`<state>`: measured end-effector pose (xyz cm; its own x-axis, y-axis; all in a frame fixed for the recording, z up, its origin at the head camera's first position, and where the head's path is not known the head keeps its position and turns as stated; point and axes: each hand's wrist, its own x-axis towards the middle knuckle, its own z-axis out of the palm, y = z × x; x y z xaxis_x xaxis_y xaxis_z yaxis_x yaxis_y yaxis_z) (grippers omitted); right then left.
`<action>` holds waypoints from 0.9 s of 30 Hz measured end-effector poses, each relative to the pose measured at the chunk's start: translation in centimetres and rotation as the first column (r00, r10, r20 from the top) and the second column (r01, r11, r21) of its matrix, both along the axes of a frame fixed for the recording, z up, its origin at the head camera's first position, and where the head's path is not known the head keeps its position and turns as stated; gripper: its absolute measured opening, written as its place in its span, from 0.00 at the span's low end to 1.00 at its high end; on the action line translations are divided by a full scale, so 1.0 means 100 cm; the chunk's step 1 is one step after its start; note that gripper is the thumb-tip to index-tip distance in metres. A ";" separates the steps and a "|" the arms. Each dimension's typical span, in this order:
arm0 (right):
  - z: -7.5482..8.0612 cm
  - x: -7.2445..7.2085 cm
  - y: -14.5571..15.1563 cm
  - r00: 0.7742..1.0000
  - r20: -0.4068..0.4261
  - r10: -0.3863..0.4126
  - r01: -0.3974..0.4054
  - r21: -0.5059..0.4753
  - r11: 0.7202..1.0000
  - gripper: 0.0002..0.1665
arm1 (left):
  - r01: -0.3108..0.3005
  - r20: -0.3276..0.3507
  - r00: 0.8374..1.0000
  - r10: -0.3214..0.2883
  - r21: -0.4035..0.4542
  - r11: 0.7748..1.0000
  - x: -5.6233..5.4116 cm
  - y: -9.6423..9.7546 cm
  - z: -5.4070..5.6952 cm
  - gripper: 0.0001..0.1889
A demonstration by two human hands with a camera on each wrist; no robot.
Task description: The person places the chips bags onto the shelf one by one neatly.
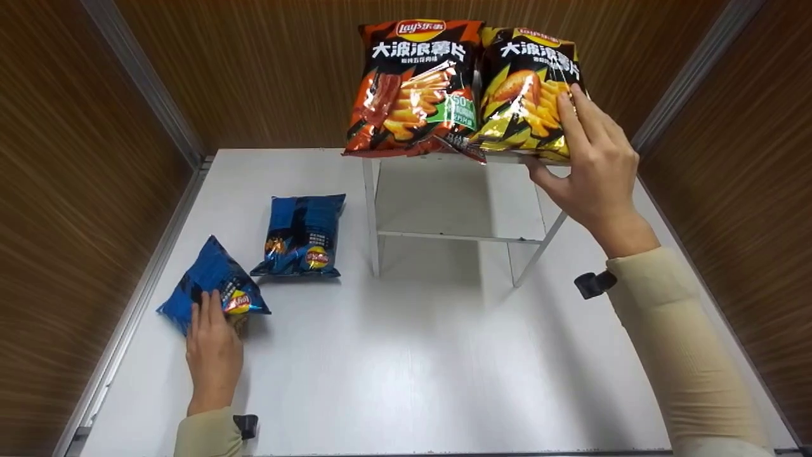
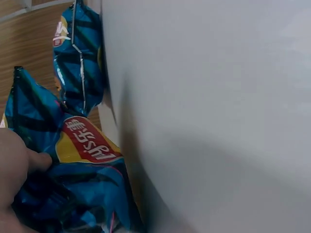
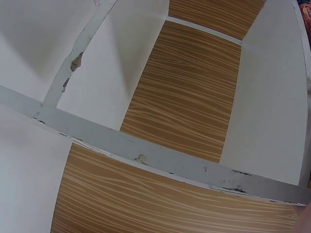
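Observation:
In the head view, my left hand (image 1: 214, 349) grips the near edge of a blue bag of chips (image 1: 209, 273), its fingers lying over the upper face. The left wrist view shows that bag's red and yellow logo side (image 2: 87, 141) tilted toward the camera. A second blue chip bag (image 1: 301, 235) lies flat on the white board beside it. My right hand (image 1: 599, 158) rests extended fingers on the front of a yellow-and-black chip bag (image 1: 523, 95) on the raised shelf, thumb low at its bottom edge. A red-and-black chip bag (image 1: 415, 89) leans upright alongside.
The white metal rack (image 1: 460, 237) stands on the white board (image 1: 406, 381), its legs and crossbar below the bags. Brown wood-grain panels (image 1: 729, 190) close in both sides and the back. A metal rail (image 1: 143, 285) runs along the left edge.

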<state>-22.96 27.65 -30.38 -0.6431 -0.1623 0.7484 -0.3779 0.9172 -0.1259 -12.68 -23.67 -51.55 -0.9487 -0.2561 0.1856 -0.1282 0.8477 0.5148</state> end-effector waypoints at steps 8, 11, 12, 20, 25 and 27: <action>-0.002 0.000 0.002 1.000 0.003 -0.011 0.011 0.030 0.999 0.47 | 0.001 -0.117 0.993 0.005 0.047 0.999 -0.002 0.004 0.009 0.29; -0.002 0.000 0.002 1.000 0.007 -0.002 0.002 0.008 1.000 0.46 | 0.012 -0.172 0.985 0.000 0.069 0.998 -0.002 0.007 0.014 0.27; -0.002 0.000 0.002 1.000 0.007 -0.001 0.001 0.005 1.000 0.46 | 0.018 -0.191 0.981 -0.002 0.082 0.996 -0.002 0.008 0.016 0.27; -0.001 -0.001 0.002 1.000 -0.004 -0.004 0.004 0.030 1.000 0.47 | 0.047 -0.225 0.974 0.032 0.337 0.940 -0.004 0.019 0.039 0.27; -0.001 -0.002 0.003 1.000 -0.008 -0.007 0.007 0.034 0.999 0.47 | 0.011 -0.140 0.987 0.078 0.543 0.840 -0.002 0.022 0.052 0.27; -0.001 -0.001 0.003 1.000 -0.016 -0.009 0.009 0.043 0.999 0.47 | -0.013 -0.105 0.990 0.096 0.606 0.795 0.000 0.023 0.054 0.28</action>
